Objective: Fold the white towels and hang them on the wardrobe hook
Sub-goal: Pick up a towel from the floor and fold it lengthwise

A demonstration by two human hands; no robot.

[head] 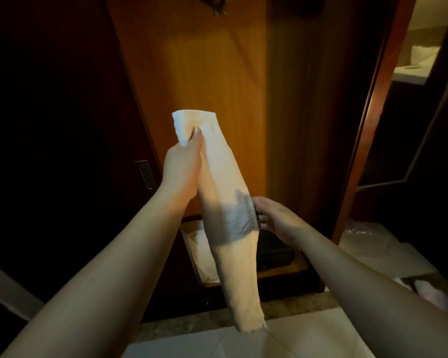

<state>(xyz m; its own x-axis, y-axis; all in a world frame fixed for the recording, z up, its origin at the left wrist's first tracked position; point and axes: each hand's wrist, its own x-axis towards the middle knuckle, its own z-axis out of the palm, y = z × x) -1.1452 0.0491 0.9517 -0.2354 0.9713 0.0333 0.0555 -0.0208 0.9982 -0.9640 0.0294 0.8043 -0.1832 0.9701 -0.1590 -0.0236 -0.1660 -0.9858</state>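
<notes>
Upright, left hand (183, 171) pinching towel (225, 202) top; right hand (272, 218) gripping its middle

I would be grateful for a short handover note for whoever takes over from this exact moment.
Left hand: pinches the top of the white towel, held up lengthwise in front of the wardrobe.
Right hand: fingers at the towel's right edge, mid-length; grip not clear.
Hook: above on the wooden panel, bare.
Done: towel folded into a narrow strip.
Left: hang it on the hook; more white cloth lies in the drawer below.
</notes>
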